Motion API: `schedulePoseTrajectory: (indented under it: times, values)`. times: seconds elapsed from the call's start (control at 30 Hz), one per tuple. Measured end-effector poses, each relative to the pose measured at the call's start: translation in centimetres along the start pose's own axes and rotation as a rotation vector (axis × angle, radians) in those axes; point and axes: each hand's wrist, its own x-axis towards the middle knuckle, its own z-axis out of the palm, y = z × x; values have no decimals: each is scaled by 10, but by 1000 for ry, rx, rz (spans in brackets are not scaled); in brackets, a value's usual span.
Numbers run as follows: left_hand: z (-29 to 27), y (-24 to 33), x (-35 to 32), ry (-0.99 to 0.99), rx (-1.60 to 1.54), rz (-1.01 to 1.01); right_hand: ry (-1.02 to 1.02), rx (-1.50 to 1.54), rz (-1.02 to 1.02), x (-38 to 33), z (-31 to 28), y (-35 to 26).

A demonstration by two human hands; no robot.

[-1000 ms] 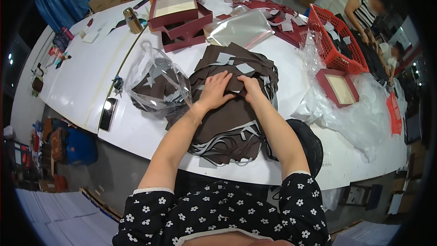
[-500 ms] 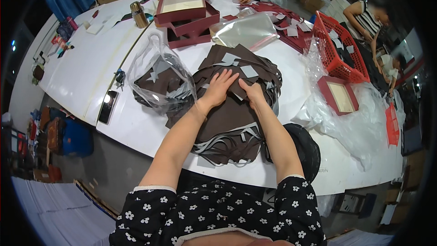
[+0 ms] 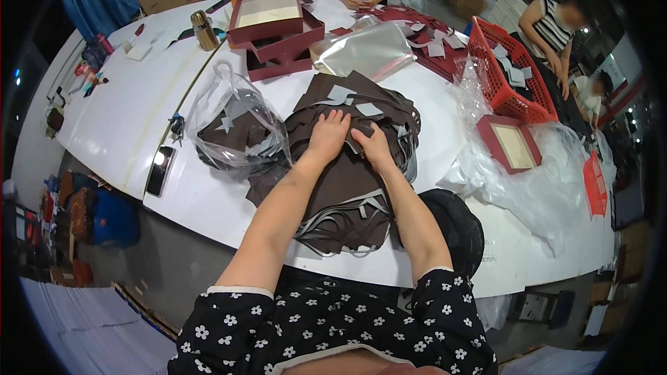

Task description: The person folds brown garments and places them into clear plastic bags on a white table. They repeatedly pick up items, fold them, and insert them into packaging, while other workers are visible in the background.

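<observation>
A heaped pile of dark brown fabric pieces [image 3: 354,187] with grey patches and strap-like grey edges lies on the white table in front of me. Fingers stretched and slightly spread, my left hand [image 3: 329,140] rests flat on the upper middle of this pile. Just to its right, my right hand [image 3: 374,147] has its thumb and fingers bent around the edge of one brown piece. Both hands are close together but apart. Left of the pile, a clear plastic bag [image 3: 240,125] holds more brown pieces with grey patches.
Dark red boxes [image 3: 274,38] are stacked beyond the bag, beside a clear plastic sheet [image 3: 365,52]. A red basket [image 3: 511,73], another red box [image 3: 511,144] and crumpled plastic [image 3: 528,194] lie to the right. A phone [image 3: 160,170] is at the left. Other people sit across the table.
The whole view has shifted slightly. My right hand's fingers have bent in more around the brown piece. The person across the table has brought both hands together.
</observation>
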Motion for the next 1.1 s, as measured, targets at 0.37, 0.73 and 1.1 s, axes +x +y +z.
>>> schedulePoseTrajectory:
  times: [0.37, 0.73, 1.1]
  values:
    - [-10, -2, -3, -62, -49, -30, 140, -346, -413, -14, 13, 7]
    - [-3, -7, -15, 36, -88, 9, 222, -662, -486, -41, 30, -11]
    - [0, -4, -20, 113, -167, -4, 203, -35, 85, -34, 16, -10]
